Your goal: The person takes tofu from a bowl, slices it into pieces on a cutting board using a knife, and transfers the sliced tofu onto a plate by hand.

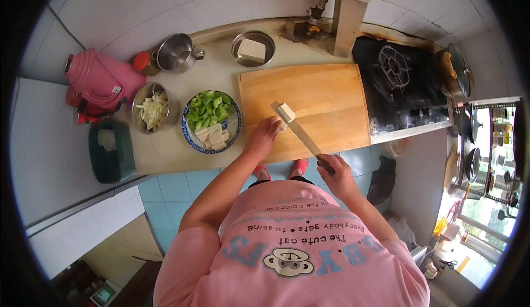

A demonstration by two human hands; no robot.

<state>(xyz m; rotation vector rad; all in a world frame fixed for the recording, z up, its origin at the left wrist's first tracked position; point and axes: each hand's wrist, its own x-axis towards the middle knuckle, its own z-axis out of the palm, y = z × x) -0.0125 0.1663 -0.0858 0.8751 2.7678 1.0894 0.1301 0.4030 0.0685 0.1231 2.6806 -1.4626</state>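
Note:
My right hand point(338, 175) is wrapped round the handle of a knife point(305, 137), whose blade lies diagonally over the wooden cutting board point(326, 91). A white tofu piece point(285, 112) rests against the far side of the blade near its tip. On the near side, my left hand point(266, 136) has its fingers closed on a small pale piece of tofu point(281, 126), partly hidden by the fingers. Left of the board, a blue-patterned bowl point(186, 132) holds cut green peppers point(208, 108) and tofu pieces point(213, 137).
A steel bowl point(270, 42) with a tofu block stands behind the board. Farther left are a bowl of shredded vegetable point(153, 110), a steel cup point(175, 52), a red-lidded jar point(142, 61), a pink thermos point(105, 78) and a green basin point(98, 158). At right is a black stove point(395, 100).

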